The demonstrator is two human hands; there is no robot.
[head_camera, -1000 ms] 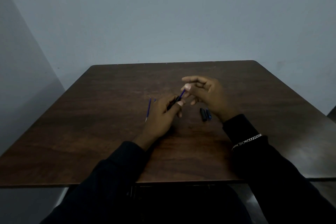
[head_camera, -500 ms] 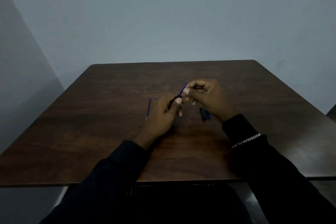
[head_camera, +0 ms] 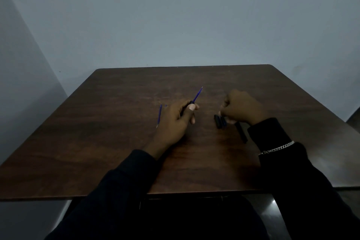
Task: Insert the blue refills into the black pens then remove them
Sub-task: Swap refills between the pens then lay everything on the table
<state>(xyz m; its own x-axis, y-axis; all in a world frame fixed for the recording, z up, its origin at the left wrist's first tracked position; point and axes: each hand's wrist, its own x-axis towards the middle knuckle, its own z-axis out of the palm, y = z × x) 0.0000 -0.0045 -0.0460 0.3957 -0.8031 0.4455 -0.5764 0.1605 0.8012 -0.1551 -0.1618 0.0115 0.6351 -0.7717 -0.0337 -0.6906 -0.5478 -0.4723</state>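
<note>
My left hand (head_camera: 175, 121) grips a black pen barrel (head_camera: 184, 110) just above the table. A blue refill (head_camera: 197, 94) sticks out of the barrel and points up and to the right. A second blue refill (head_camera: 159, 116) lies on the table just left of that hand. My right hand (head_camera: 242, 108) is down at the table with its fingers curled over two short black and blue pen pieces (head_camera: 220, 122). Whether it pinches them is hidden. Another black pen (head_camera: 241, 132) lies by my right wrist.
The dark wooden table (head_camera: 116, 142) stands against a grey wall, with its near edge close to my body. A tiny blue bit (head_camera: 166, 105) lies beside the loose refill. A silver bracelet (head_camera: 276, 149) sits over my right sleeve.
My right hand let go of the refill's end and dropped right and down to the black pen pieces. The refill stays in the barrel held by my left hand.
</note>
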